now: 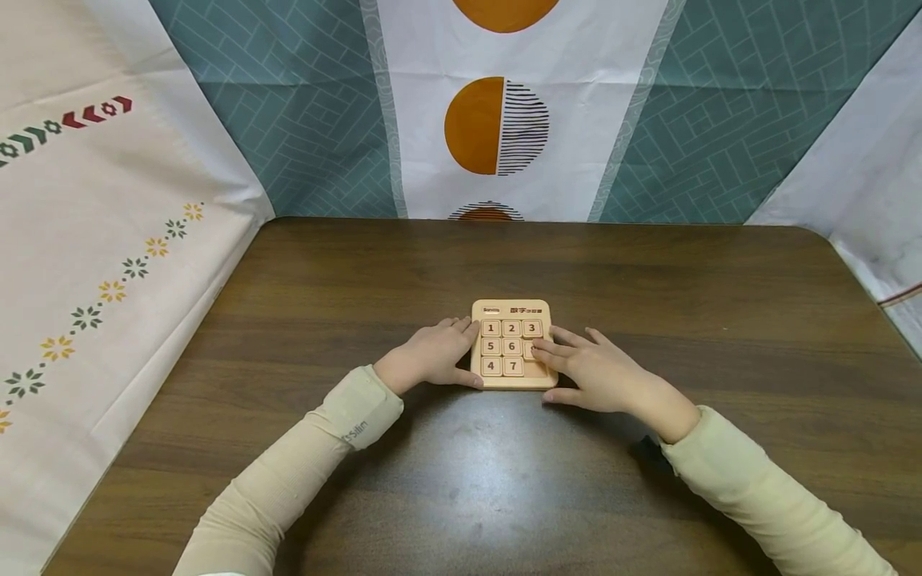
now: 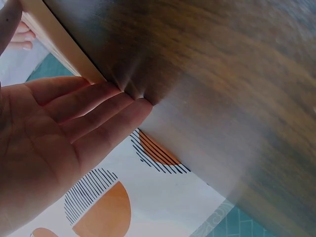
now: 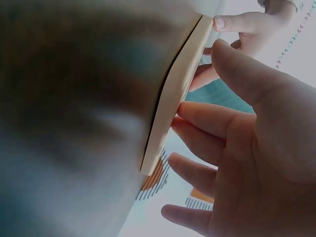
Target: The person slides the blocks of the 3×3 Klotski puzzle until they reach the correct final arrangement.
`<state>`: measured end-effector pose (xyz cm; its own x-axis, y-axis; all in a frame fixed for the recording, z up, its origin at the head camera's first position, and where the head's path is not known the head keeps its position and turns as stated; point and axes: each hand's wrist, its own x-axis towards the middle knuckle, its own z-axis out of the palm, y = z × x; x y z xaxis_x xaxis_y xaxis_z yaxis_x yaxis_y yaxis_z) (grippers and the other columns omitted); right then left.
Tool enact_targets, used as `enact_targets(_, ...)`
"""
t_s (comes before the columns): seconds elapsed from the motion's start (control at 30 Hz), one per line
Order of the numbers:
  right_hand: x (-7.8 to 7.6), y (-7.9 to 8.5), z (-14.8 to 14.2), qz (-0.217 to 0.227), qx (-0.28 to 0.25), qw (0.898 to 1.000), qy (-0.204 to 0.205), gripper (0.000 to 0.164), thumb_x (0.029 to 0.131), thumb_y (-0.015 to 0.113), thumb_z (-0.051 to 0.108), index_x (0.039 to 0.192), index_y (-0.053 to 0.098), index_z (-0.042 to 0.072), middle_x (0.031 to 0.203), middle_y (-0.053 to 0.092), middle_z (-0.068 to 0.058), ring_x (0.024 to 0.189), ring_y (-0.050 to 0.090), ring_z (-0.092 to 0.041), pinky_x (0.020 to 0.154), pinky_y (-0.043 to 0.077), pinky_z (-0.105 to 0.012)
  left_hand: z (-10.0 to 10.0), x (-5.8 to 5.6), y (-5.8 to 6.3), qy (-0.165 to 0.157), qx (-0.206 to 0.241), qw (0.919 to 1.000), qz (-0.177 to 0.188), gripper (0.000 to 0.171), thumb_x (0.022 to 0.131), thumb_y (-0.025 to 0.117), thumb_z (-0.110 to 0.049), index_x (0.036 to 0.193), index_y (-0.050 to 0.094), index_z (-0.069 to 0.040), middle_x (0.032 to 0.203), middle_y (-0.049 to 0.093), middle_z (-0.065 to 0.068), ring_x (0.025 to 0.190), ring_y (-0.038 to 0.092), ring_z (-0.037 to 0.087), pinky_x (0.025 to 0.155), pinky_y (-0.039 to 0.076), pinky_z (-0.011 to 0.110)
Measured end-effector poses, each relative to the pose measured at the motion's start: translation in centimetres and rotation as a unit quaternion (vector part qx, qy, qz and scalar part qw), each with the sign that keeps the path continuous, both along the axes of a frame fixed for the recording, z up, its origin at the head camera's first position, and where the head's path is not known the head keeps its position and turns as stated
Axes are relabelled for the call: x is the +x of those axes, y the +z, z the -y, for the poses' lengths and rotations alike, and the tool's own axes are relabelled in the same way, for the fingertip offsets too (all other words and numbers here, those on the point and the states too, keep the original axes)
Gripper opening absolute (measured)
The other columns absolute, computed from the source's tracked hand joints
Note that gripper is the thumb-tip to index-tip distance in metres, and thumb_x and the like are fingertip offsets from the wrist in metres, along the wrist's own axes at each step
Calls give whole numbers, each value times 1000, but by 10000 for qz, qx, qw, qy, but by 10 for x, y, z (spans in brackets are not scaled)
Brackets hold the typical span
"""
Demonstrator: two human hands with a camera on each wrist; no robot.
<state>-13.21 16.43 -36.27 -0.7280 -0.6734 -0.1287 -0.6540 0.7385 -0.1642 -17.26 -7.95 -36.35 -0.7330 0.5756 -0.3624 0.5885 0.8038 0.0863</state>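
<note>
A wooden sliding number puzzle (image 1: 513, 384) lies flat on the table. Its top row reads 1, 2, 3; below are 5 and 6, then 4 and 7, with a bare slot at the lower right. My left hand (image 1: 441, 353) rests against the board's left side, fingers straight and thumb at the near left corner. Fingertips of my right hand (image 1: 601, 374) touch a tile (image 1: 529, 352) at the right end of the middle row, hiding its number. In the right wrist view, that hand's fingers are spread beside the board's edge (image 3: 170, 96).
The brown wooden table (image 1: 346, 272) extends all around the board. A patterned teal and white cloth (image 1: 317, 112) hangs behind its far edge. White cloth (image 1: 94, 232) with flower prints covers the left side. A small dark object (image 1: 651, 454) shows under the right wrist.
</note>
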Motion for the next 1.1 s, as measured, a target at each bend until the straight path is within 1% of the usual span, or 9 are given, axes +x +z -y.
enact_targets(0.13,6,-1,0,5,7,10000,34,65,84,61,45,134,46,7,140,40,-8,132,25,-31,96,22,-63,0,0,0,7,-8,10000,-29,95,79,57,-59,142,22,2,145,25,21,131,27,33,102,30,41)
enact_targets(0.33,14,1,0,-32,-57,9999,119,65,83,61,46,133,47,6,138,42,-7,132,27,-31,96,23,-63,0,0,-1,7,11,10000,-49,95,79,57,-59,142,23,3,144,26,21,131,28,34,102,30,41)
enact_targets(0.53,18,1,-1,-82,-5,9997,216,64,83,61,46,132,48,7,137,43,-7,131,28,-31,97,22,-63,0,1,-1,4,27,10000,11,95,79,57,-59,142,22,2,145,25,21,131,27,34,103,29,41)
enact_targets(0.67,19,2,-2,-70,-7,9996,271,64,83,61,45,132,49,7,138,43,-7,131,28,-32,96,22,-64,0,0,-2,2,33,10000,-18,95,79,57,-59,142,22,2,145,25,20,131,27,34,103,29,41)
enact_targets(0.83,15,1,-2,-166,-59,9992,363,65,83,60,47,133,48,8,138,43,-7,131,28,-31,96,23,-63,1,0,-3,-19,29,10000,-75,95,79,57,-59,142,23,3,144,26,21,131,28,34,103,29,40)
enact_targets(0.97,6,4,1,-319,-123,9987,375,66,83,60,47,135,46,8,137,43,-7,131,28,-31,97,23,-61,1,0,-3,-2,45,10000,-78,95,79,58,-59,142,23,2,144,26,20,131,28,33,102,30,41)
enact_targets(1.1,-4,4,8,-289,-70,9988,390,66,84,59,47,136,44,9,139,42,-7,132,27,-31,98,22,-61,1,1,-2,13,35,10000,-68,94,79,58,-59,142,23,2,144,26,20,131,28,33,102,30,41)
